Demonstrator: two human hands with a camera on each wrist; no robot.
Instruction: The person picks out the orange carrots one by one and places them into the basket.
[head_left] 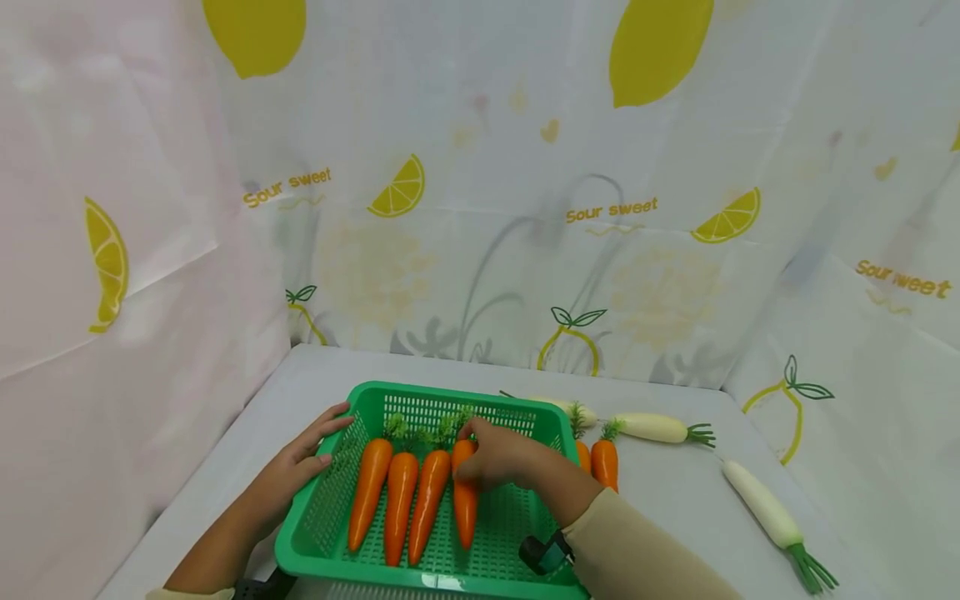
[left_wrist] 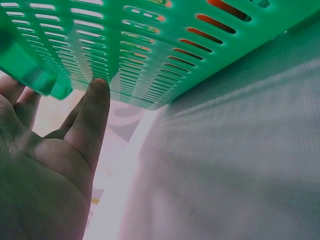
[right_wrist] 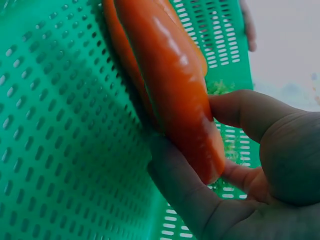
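Note:
In the head view a green plastic basket (head_left: 322,567) stands on the white table with several orange carrots side by side in it, green tops toward the far wall. My right hand (head_left: 504,454) reaches into the basket and pinches the rightmost carrot (head_left: 466,508) near its leafy end. Thumb and fingers sit on both sides of that carrot (right_wrist: 175,85) in the right wrist view. At the basket's left side rests my left hand (head_left: 288,471), fingers extended along the rim. The left wrist view shows its thumb (left_wrist: 92,115) against the slotted outer wall (left_wrist: 125,70).
Right of the basket lie two more carrots (head_left: 604,465), partly hidden by the basket and my right arm. White radishes with green stems lie beyond them, one at the back (head_left: 652,427) and one at the right (head_left: 765,504). A lemon-print cloth (head_left: 480,250) encloses the table.

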